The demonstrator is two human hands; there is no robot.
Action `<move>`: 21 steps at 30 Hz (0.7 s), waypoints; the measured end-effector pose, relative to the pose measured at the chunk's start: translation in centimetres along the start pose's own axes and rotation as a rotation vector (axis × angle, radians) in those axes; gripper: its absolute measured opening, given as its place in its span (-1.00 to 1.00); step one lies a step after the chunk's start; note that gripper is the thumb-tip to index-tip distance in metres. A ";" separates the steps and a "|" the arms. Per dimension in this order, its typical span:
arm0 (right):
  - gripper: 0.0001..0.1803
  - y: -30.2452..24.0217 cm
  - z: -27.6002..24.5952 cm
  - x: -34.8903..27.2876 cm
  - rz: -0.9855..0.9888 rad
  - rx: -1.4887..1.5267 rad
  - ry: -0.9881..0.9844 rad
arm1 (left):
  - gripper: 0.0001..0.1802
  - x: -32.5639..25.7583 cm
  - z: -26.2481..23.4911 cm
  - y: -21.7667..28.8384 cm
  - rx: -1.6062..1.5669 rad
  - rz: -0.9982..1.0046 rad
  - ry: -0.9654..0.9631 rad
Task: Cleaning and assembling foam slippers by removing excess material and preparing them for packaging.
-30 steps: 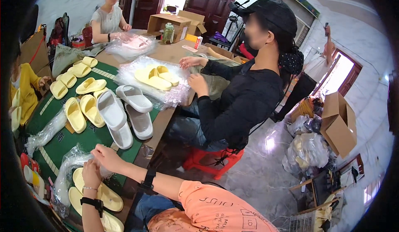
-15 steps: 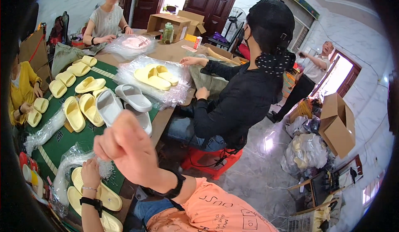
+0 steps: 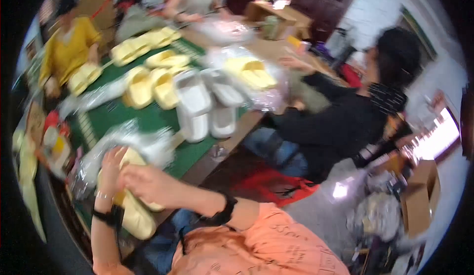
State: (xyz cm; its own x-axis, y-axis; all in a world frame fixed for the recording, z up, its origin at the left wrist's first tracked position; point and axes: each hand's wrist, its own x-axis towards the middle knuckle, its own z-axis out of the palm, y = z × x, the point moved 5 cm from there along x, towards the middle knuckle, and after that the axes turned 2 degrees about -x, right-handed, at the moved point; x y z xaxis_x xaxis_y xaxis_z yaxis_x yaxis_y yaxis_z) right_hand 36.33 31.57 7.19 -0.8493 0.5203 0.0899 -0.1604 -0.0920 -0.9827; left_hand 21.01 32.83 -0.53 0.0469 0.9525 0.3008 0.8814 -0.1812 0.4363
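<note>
Head view, blurred by motion: the left hand [image 3: 111, 169] and right hand [image 3: 143, 183] meet at the near left edge of the green table [image 3: 148, 119], both on a pair of yellow slippers [image 3: 133, 211] lying half inside a clear plastic bag [image 3: 123, 144]. Whether the fingers are clamped on them, I cannot tell. Farther off, white slippers [image 3: 197, 107] lie mid-table; a person in black [image 3: 345, 122] sits to the right.
</note>
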 end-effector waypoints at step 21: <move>-0.83 19.9 7.2 6.7 0.737 0.583 0.194 | -0.67 -5.7 2.0 -11.2 -0.180 -0.609 -0.060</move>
State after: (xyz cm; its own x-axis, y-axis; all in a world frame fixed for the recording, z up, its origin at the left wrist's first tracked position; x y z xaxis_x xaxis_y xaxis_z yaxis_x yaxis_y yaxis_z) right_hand 23.78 27.09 -10.55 -0.7467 0.2893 -0.5989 0.1114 -0.8333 -0.5414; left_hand 11.79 29.97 -8.80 -0.4065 0.9091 -0.0917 0.6663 0.3636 0.6511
